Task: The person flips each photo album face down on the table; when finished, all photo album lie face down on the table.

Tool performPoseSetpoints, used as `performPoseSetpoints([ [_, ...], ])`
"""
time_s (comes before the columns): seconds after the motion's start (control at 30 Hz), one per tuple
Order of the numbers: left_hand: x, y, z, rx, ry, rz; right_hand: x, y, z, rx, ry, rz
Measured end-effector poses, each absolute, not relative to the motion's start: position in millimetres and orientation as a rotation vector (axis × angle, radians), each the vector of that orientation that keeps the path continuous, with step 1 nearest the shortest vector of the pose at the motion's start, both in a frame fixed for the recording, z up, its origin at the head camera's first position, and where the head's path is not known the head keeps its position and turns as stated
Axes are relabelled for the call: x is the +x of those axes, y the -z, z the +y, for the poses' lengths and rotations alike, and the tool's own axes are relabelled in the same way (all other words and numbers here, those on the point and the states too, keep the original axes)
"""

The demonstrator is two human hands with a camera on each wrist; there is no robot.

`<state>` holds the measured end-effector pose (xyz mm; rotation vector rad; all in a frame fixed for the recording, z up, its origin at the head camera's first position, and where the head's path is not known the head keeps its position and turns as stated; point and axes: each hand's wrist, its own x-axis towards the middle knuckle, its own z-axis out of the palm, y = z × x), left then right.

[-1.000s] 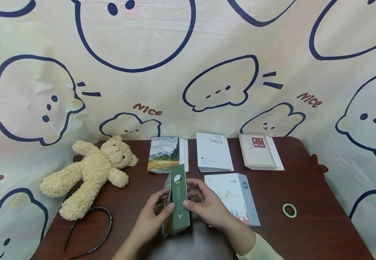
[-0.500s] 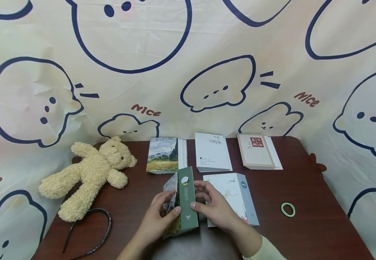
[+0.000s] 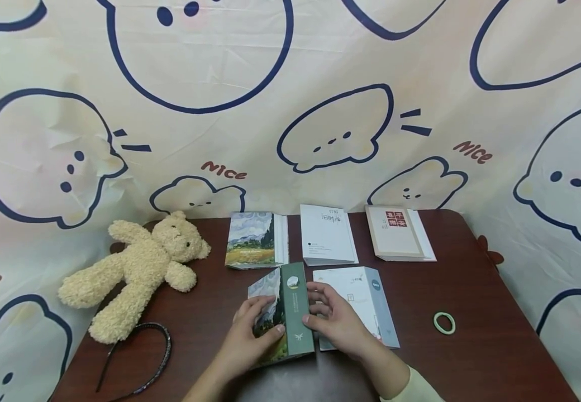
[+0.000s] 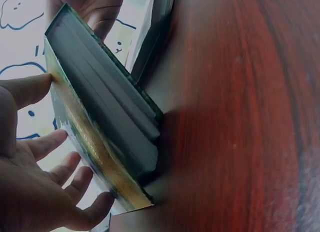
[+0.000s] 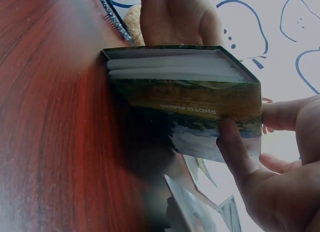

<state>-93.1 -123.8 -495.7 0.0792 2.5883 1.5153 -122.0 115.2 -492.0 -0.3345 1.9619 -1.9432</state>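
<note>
Photo album (image 3: 298, 312) supported between left hand (image 3: 248, 334) and right hand (image 3: 338, 322), both spread; pressure is hard to judge; covers (image 5: 190, 124) are best steadied evenly.

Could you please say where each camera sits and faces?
Head: on the head, facing forward and down over the glossy brown table and thick green-spined photo album; left hand, right hand, pale sleeve show.
Left wrist: worn there, facing the album's page edges; both hands show.
Right wrist: worn there, facing the album's painted cover; both hands show.
Wrist views share album, hands, table.
</note>
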Motion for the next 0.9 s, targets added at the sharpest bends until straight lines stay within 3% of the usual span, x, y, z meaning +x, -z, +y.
performPoseSetpoints([
  [0.9, -92, 503, -138, 0.126, -1.29, 2.707, -126, 510, 99, -0.44, 1.374, 2.358],
])
